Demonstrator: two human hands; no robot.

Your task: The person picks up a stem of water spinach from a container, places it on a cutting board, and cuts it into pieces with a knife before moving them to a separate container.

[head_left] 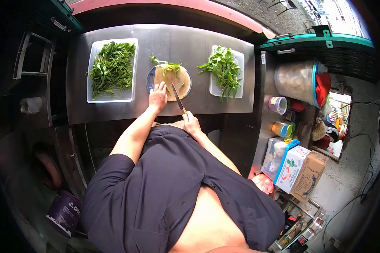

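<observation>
A kitchen knife (178, 99) with a wooden handle is gripped in my right hand (191, 124) at the near edge of the steel counter. Its blade points up and left, across the right part of a round cutting board (173, 93) with a blue rim. My left hand (158, 97) rests on the board's near left side, fingers stretched forward; nothing shows in them. Leafy green stems (172, 68) lie at the board's far edge, and a few small green bits sit near the blade.
On the left of the counter (156, 40) stands a white tray (112, 100) heaped with green leaves (112, 67). A second white tray (239, 90) on the right holds leafy stems (226, 71). Tubs, a large clear container (295, 80) and a cardboard box (311, 175) stand farther right.
</observation>
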